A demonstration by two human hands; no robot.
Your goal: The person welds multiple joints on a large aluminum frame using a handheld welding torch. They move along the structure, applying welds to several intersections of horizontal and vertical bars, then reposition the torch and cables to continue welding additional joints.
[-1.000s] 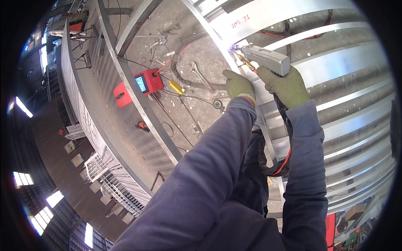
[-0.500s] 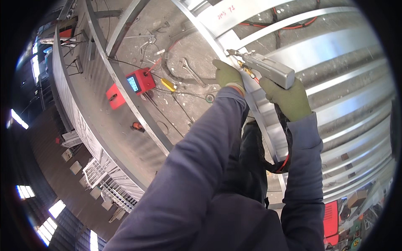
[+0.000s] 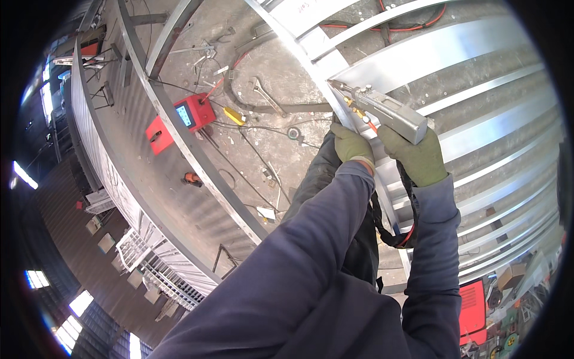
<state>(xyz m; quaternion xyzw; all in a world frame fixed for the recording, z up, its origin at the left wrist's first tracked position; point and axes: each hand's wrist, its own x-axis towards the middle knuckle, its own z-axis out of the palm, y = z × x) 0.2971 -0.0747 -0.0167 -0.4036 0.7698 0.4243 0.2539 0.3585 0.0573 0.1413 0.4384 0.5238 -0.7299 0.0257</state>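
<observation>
My right hand (image 3: 418,154), in a green glove, grips a grey boxy welding gun (image 3: 391,112) with brass fittings and a red tube beneath it. The thin nozzle points left and ends close to the joint between the long side rail and a wide slat of a bright metal frame (image 3: 472,57). Whether the tip touches the metal I cannot tell. Lower down on that side rail, my left hand (image 3: 354,146) is closed round its edge, also gloved in green; its fingertips are partly hidden. A black-sleeved cable hangs below my right hand beside the forearm.
On the concrete floor to the left are a red machine with a screen (image 3: 179,122), a yellow tool (image 3: 234,116), an adjustable wrench (image 3: 269,97) and loose cables. Grey steel beams (image 3: 197,158) stand beyond. A red case (image 3: 472,311) is at lower right.
My left hand has slid down the side rail toward me. The welding gun and right hand have shifted slightly right and nearer, and the view has moved a little.
</observation>
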